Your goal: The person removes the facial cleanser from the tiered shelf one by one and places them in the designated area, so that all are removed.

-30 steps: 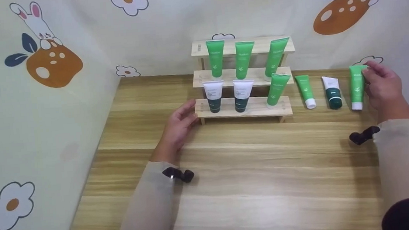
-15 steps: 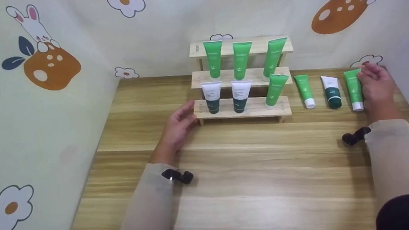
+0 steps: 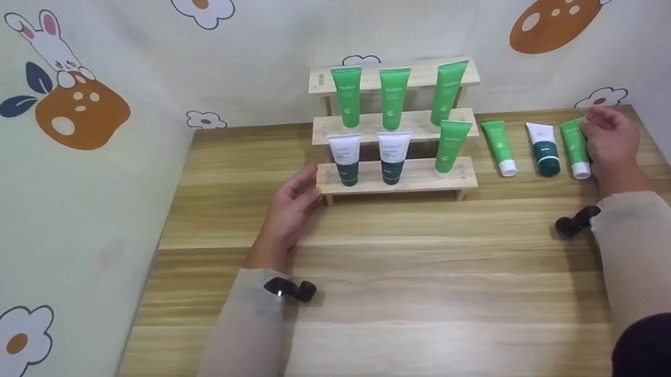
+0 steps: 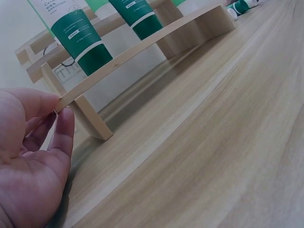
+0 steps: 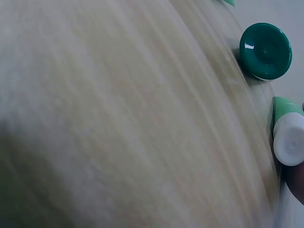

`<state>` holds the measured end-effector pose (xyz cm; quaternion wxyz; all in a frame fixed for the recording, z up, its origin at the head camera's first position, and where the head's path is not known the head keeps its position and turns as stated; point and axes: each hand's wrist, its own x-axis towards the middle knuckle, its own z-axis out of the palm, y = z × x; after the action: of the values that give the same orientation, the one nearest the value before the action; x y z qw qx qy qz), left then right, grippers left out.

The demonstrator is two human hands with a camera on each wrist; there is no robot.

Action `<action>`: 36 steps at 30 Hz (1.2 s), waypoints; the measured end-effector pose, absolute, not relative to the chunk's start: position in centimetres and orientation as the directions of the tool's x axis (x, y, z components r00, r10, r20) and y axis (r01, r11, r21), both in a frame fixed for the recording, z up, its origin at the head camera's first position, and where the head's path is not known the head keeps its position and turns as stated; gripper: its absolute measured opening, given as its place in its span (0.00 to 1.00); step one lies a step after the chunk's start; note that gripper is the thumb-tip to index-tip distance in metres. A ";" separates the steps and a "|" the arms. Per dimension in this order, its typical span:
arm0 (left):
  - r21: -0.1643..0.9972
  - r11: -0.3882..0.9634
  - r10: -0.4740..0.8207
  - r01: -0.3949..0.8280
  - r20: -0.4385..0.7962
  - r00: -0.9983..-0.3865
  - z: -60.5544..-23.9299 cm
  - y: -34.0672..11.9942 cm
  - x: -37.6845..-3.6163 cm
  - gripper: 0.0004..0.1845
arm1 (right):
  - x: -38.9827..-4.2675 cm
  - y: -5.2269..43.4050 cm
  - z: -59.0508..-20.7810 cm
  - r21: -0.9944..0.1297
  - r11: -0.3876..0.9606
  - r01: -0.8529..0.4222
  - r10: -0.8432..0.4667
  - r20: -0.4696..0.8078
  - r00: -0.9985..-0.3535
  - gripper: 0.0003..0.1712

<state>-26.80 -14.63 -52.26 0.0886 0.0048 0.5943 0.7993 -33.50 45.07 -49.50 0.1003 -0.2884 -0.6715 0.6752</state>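
My left hand point(image 3: 291, 212) pinches the left end of the lowest board of a three-step wooden display stand point(image 3: 348, 191); the left wrist view shows thumb and fingers on that board's corner point(image 4: 71, 97). Two white-and-dark-green squeeze tubes point(image 3: 346, 158) and a green squeeze tube point(image 3: 452, 148) stand on this step. Three more green tubes point(image 3: 395, 95) stand on the middle one. At the far right, my right hand point(image 3: 612, 139) has curled fingers at the upper right edge of a green squeeze tube point(image 3: 575, 146) with a white cap, lying on the table.
Left of that tube lie a white-and-dark-green tube point(image 3: 544, 149) and another green tube point(image 3: 499, 147), caps toward me. The wooden table point(image 3: 410, 279) meets a patterned cloth backdrop point(image 3: 263, 55) behind the stand and at both sides.
My right hand has moved left, and the green tube beside it has shifted left toward the white-and-dark-green one and tilted slightly. The left hand keeps its hold on the stand.
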 end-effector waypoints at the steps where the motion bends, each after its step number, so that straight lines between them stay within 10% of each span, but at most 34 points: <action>1: 0.951 -0.276 0.148 -0.137 -0.098 -0.984 -52.2 -14.6 -26.8 0.27 | -33.4 45.0 -49.5 -0.963 -0.082 0.255 0.520 -0.259 -0.813 0.31; 23: 0.954 -0.258 0.134 -0.154 -0.122 -0.983 -52.1 -14.5 -26.7 0.27 | -32.1 45.3 -48.4 -0.968 -0.205 0.145 0.534 -0.235 -0.812 0.29; 36: 0.955 -0.258 0.139 -0.146 -0.114 -0.984 -52.1 -14.6 -26.7 0.27 | -31.2 41.3 -44.3 -0.977 -0.144 0.157 0.326 -0.196 -0.925 0.40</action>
<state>-26.71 -14.60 -52.12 0.0899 -0.0033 0.6026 0.7930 -31.25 41.31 -44.30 0.0577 -0.1852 -0.6515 0.7334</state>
